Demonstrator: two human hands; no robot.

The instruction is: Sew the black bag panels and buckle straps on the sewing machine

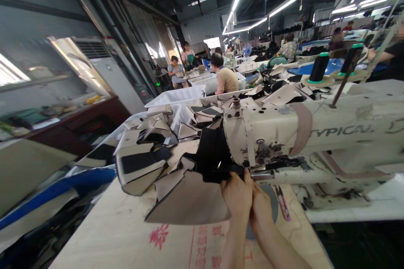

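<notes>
Head view: left hand [237,195] and right hand [260,206], pressed together, pinch the black fabric piece [211,155] just above them at the sewing machine [303,134]. It looks soft, light and floppy; best held by its edge.

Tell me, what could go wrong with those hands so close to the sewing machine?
1. Both hands, left hand and right hand, pinch the black piece right at the sewing machine head; a fingertip might slip under the needle area.
2. The chain of cut pieces hanging from the work could drag it sideways.
3. The snips beside the right hand might get knocked.
</notes>
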